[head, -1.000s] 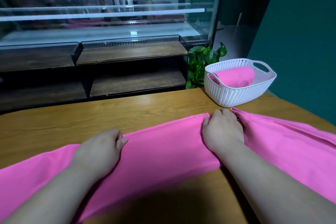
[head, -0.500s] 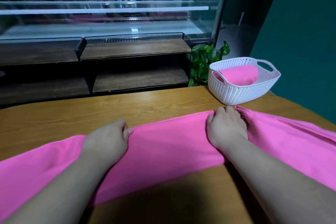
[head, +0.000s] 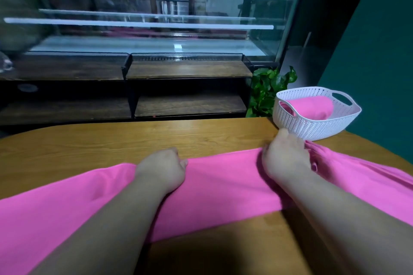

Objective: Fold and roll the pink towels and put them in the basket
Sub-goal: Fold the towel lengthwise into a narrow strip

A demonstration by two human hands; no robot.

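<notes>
A long pink towel (head: 223, 187) lies as a folded band across the wooden table (head: 134, 138), running from the lower left to the right edge. My left hand (head: 163, 169) sits on the band's far edge with its fingers curled over the cloth. My right hand (head: 286, 158) grips the far edge further right, where the cloth bunches into wrinkles. A white perforated basket (head: 297, 123) stands at the table's far right corner. One rolled pink towel (head: 310, 107) lies inside it.
A green potted plant (head: 268, 89) stands behind the table next to the basket. Beyond the table's far edge is a dark shelf unit (head: 187, 87) under a glass display case. A teal wall (head: 375, 51) closes the right side.
Both hands have slid forward along with the towel's far edge, closer to the basket. The right hand's fingers have lifted and bunched the cloth more.
</notes>
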